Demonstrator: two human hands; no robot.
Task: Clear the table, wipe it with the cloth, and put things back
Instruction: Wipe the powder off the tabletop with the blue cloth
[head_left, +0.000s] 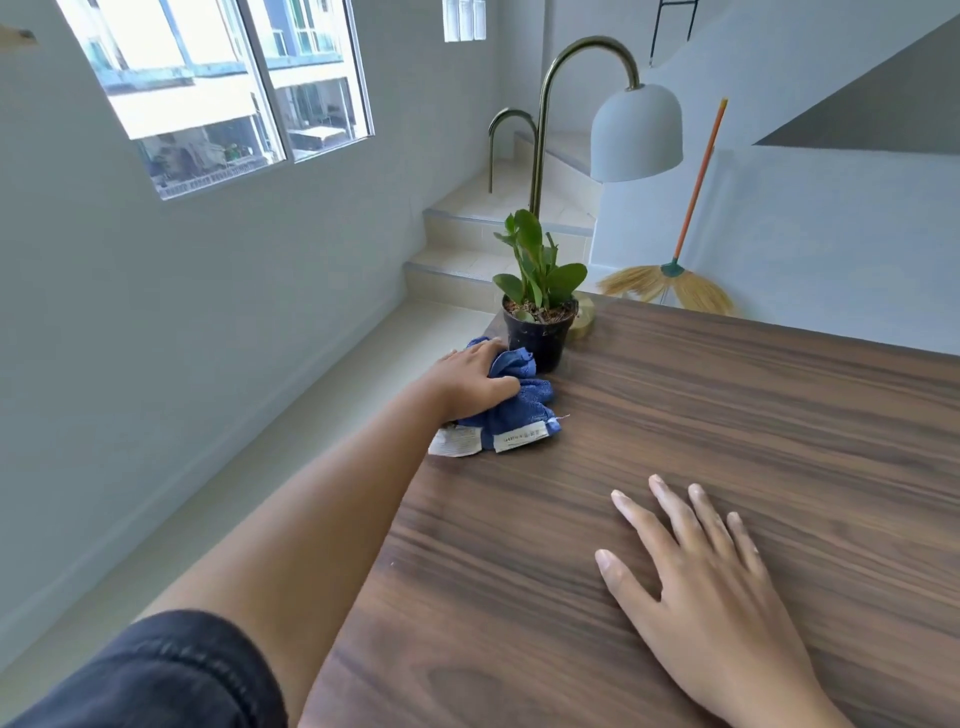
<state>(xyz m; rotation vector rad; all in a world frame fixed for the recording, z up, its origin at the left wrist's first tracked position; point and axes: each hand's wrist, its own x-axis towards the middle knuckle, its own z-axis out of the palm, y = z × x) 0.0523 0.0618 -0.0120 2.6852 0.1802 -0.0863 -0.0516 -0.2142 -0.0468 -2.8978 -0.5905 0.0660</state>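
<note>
While the right hand (711, 587) lies flat on the dark wood-grain table (727, 415), fingers straight and spread, the left hand (467, 379) farther out grips the crumpled blue cloth (519, 415) at the left edge, right beside the black-potted green plant (537, 332). That plant and the brass-stemmed white lamp (636, 132) sit on top, so I'd guess clearing isn't finished, or they're back already.

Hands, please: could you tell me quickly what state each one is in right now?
Left hand: closed, gripping the blue cloth.
Right hand: open, flat on the table, holding nothing.
</note>
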